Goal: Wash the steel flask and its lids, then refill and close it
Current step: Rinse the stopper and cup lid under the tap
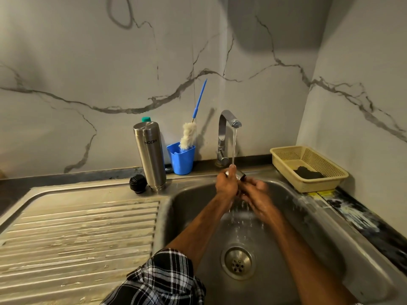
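Note:
The steel flask [150, 154] stands upside down on the sink's back ledge, left of the tap. A black lid [138, 183] lies beside its base. Over the basin, my left hand [226, 183] grips a steel lid [230, 170] under the running water. My right hand [256, 192] is blurred beside it and touches the lid's dark rim [243, 177]; its fingers are curled round that part. Water falls from the tap [228, 128] onto the lid and splashes down into the sink [189, 201].
A blue cup [181, 160] with a fluffy bottle brush [189, 136] stands between flask and tap. A yellow basket [308, 168] holding a dark scrubber sits on the right ledge. The ribbed drainboard [77, 234] spreads to the left. The drain [238, 261] lies below my arms.

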The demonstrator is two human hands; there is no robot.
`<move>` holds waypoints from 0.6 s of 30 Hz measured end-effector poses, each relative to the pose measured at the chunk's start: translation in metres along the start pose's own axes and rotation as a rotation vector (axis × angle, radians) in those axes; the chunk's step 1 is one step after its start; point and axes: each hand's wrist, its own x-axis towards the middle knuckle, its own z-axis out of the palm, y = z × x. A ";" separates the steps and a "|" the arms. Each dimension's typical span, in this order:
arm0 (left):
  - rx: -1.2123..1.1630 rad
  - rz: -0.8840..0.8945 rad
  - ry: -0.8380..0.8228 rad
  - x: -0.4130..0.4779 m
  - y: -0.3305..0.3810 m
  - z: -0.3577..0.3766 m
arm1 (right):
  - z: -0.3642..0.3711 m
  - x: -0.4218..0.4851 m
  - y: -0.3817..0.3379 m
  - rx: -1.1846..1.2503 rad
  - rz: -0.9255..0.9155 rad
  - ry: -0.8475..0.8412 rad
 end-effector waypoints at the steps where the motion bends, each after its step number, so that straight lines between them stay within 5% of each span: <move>1: 0.041 0.019 0.011 0.001 0.000 0.000 | 0.001 0.001 0.000 -0.083 -0.030 0.039; 6: 0.349 0.183 0.051 0.003 -0.005 -0.002 | 0.000 0.006 0.005 -0.371 -0.216 0.063; 10: 0.553 0.133 0.017 0.010 -0.009 -0.005 | 0.002 0.002 0.007 -0.648 -0.345 0.018; 14: 0.581 0.138 -0.023 0.016 -0.001 -0.009 | -0.007 0.002 0.000 -0.546 -0.299 -0.053; 18: 0.268 -0.048 -0.208 0.016 0.013 -0.025 | -0.012 -0.001 -0.004 -0.366 -0.240 -0.106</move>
